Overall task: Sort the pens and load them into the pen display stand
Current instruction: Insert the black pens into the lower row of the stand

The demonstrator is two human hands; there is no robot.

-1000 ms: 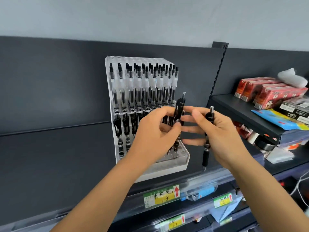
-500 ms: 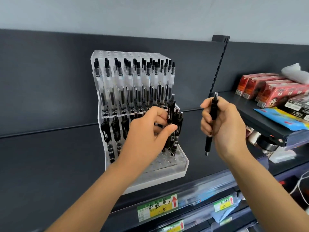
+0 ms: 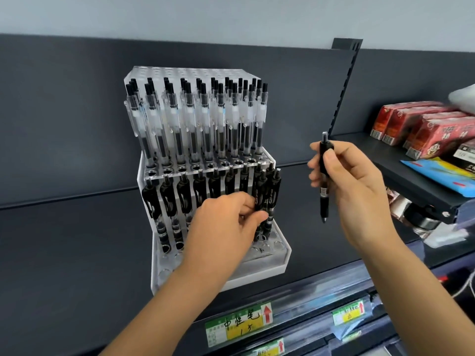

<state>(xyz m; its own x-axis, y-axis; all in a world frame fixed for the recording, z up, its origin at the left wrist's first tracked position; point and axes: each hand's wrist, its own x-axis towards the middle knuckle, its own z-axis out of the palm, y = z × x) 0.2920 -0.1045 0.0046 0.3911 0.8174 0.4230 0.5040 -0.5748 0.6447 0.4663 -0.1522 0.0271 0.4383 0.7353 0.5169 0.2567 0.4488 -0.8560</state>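
Loading step: L hand [image 3: 226,224] pinching black pen [image 3: 260,199] at lower tier of stand [image 3: 257,269] (seating it, prob.). R hand [image 3: 356,191] gripping second pen [image 3: 324,173] upright, apart from stand; next needs empty hole, tip down.

— What do we see off to the right?
— We see red boxes [image 3: 421,129] lined up on a dark side shelf [image 3: 359,143], with a blue packet [image 3: 434,173] lying just in front of them.
— And lower down?
— We find a green and yellow price label [image 3: 239,326] with a red arrow on the shelf edge, and a second label [image 3: 348,313] further right. Behind, we have a dark back panel [image 3: 64,124] and a slotted upright [image 3: 343,86].
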